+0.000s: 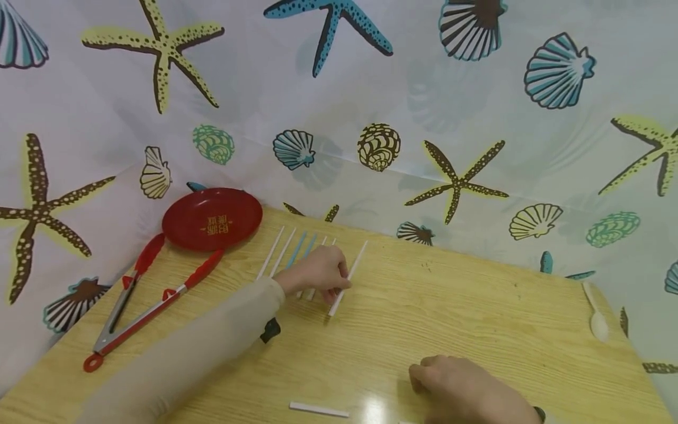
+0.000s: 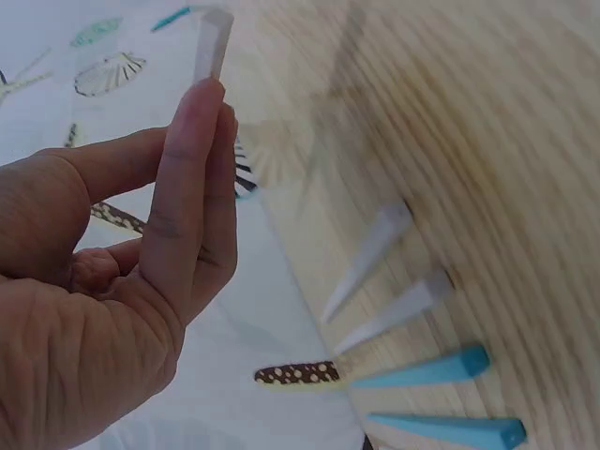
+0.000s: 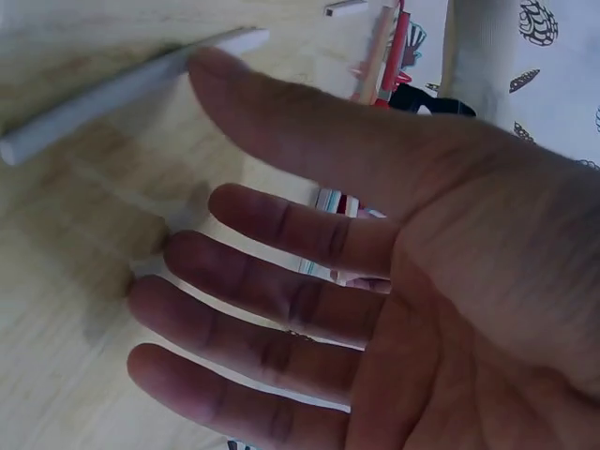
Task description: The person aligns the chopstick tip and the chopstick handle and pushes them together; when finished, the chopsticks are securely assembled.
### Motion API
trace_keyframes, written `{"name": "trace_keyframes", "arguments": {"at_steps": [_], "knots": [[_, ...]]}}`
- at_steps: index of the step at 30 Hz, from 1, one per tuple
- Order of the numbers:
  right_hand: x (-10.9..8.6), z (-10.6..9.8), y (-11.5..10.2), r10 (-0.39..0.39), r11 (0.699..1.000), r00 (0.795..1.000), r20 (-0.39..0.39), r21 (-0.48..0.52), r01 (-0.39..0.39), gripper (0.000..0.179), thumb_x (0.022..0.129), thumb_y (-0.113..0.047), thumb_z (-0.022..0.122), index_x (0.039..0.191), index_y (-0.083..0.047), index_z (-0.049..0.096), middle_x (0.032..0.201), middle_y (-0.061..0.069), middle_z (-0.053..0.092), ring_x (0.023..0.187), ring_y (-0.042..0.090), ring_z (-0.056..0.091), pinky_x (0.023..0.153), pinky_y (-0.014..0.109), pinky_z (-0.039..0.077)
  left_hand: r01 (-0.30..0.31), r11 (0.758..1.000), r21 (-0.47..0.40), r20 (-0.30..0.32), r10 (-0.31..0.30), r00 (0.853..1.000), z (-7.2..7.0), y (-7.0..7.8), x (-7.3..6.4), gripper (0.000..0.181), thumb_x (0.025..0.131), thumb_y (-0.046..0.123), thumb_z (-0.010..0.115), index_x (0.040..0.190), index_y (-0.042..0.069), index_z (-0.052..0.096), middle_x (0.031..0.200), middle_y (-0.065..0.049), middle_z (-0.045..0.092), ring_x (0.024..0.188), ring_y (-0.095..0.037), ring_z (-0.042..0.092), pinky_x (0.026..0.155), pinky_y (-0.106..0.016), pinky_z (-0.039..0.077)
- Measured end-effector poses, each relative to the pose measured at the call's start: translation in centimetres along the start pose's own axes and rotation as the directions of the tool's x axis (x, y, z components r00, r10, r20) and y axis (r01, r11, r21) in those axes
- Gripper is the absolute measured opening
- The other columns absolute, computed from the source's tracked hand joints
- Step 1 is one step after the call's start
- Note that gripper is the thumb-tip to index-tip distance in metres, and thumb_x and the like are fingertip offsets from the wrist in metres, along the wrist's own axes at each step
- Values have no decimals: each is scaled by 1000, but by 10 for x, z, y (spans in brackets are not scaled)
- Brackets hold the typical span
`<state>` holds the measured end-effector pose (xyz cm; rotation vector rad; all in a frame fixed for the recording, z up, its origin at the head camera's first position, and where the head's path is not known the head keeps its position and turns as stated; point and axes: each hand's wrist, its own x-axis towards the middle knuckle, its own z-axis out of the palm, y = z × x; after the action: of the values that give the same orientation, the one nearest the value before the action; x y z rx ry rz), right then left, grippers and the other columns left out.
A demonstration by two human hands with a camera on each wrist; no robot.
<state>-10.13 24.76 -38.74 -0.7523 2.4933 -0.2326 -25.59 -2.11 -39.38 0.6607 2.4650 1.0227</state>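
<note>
My left hand (image 1: 319,270) pinches a white chopstick (image 1: 359,259) between thumb and fingers, and its square end (image 2: 214,42) sticks up past the fingertips in the left wrist view. To its left lies a row of chopsticks, white ones (image 1: 271,252) on the outer sides and two blue ones (image 2: 422,372) between them. My right hand (image 1: 466,386) hovers low over the front of the table, fingers loosely extended and holding nothing. In the right wrist view, another white chopstick (image 3: 103,101) lies beyond the thumb; whether they touch, I cannot tell.
A red oval plate (image 1: 212,221) stands at the back left, beside red-tipped tongs (image 1: 143,318) spread apart. One white chopstick (image 1: 319,410) lies at the front edge. A white spoon (image 1: 598,324) lies far right. Shell-patterned cloth (image 1: 339,106) hangs behind the wooden table (image 1: 477,306).
</note>
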Motion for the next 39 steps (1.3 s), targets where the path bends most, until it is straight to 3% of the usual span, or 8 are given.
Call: {"name": "trace_keyframes", "arguments": {"at_steps": [7,10,14,17,20,23,32,39], "knots": [[0,9,0,-73,997,997,-19,-29,72,27,81,-19,81,81,-19,54,71,-13,45,61,6,40,57,25,41,109,989,98,1,-110,994,-3,-13,14,25,89,1,70,65,-3,69,55,-9,64,54,-26,69,56,-29,57],[-1,10,0,-101,994,995,-20,-38,101,29,85,-31,77,78,-19,52,69,-12,44,60,6,39,57,23,40,137,981,141,-9,-137,991,-2,-14,18,26,88,-1,69,62,-3,68,54,-10,64,53,-25,69,55,-28,57],[1,12,-1,-137,988,990,-12,-69,136,36,86,-48,72,76,-19,52,67,-13,42,60,5,37,57,22,39,196,970,143,-11,-196,980,0,-13,23,18,85,-5,66,68,-5,63,55,-12,64,51,-24,68,54,-30,57],[3,14,-1,-157,984,988,-9,-89,155,28,89,-34,72,74,-19,53,67,-14,41,59,4,36,56,20,38,233,962,142,-16,-233,972,1,-13,27,14,85,-6,67,73,-4,60,56,-13,64,49,-23,67,52,-30,56],[4,16,-2,-164,982,986,-13,-96,162,25,87,-14,73,73,-19,53,66,-15,41,58,3,35,54,19,37,238,958,162,-28,-237,971,1,-13,29,15,84,-7,68,73,-4,58,55,-13,64,47,-22,66,50,-29,56],[4,16,-1,-161,984,987,-17,-85,160,28,85,-7,73,71,-19,52,65,-15,42,57,3,36,53,20,36,233,955,183,-36,-231,972,0,-12,31,15,83,-7,68,72,-5,59,54,-12,63,47,-22,66,50,-30,56],[5,14,-5,-145,989,989,6,-23,146,28,87,-14,75,69,-21,55,63,-17,46,54,1,39,50,19,38,263,944,199,-54,-257,965,-2,-10,34,6,84,-10,65,86,-13,61,53,-13,63,50,-24,67,52,-31,57],[4,13,-6,-153,988,988,3,-19,153,28,89,-14,74,69,-20,56,63,-17,47,53,0,40,49,18,38,283,930,234,-54,-278,959,-3,-6,35,17,85,-9,64,100,-17,63,53,-13,63,50,-23,67,54,-33,57]]}}
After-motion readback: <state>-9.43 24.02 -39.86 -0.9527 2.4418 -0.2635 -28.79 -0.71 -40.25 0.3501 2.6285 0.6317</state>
